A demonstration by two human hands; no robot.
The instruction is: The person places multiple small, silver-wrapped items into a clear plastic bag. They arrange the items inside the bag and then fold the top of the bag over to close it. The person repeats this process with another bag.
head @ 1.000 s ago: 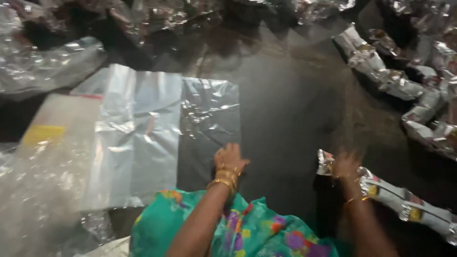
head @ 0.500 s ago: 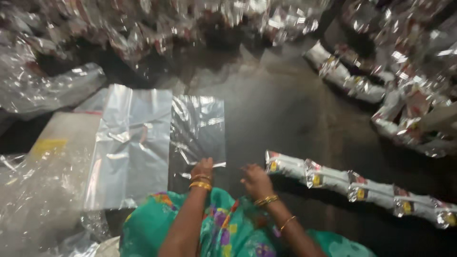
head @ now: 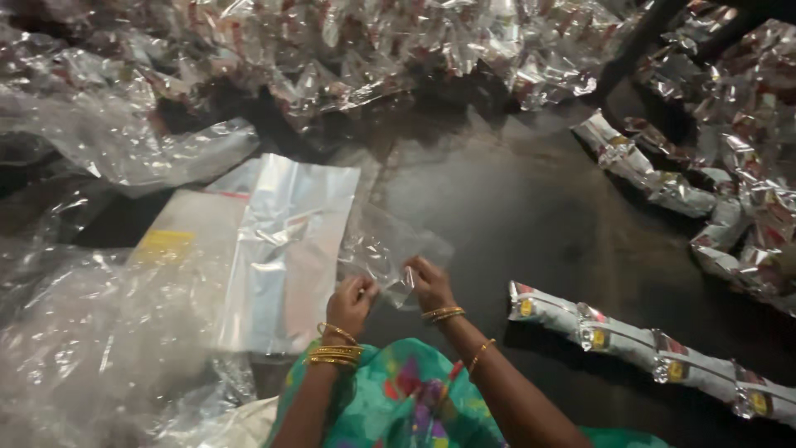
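Clear plastic, a small crumpled bag (head: 388,253), hangs between my two hands just above the dark floor (head: 514,207), close in front of my knees. My left hand (head: 351,300) pinches its near edge between thumb and curled fingers; my right hand (head: 429,282) pinches the other corner the same way, fingers pressed together on the film. Just beside the bag on my left lies a flat stack of clear bags (head: 282,249), and further left a heap of loose plastic wrap (head: 91,348). To my right a strip of joined sachets (head: 647,348) stretches across the floor, well apart from my hands. Piles of shiny packets (head: 398,41) line the far side.
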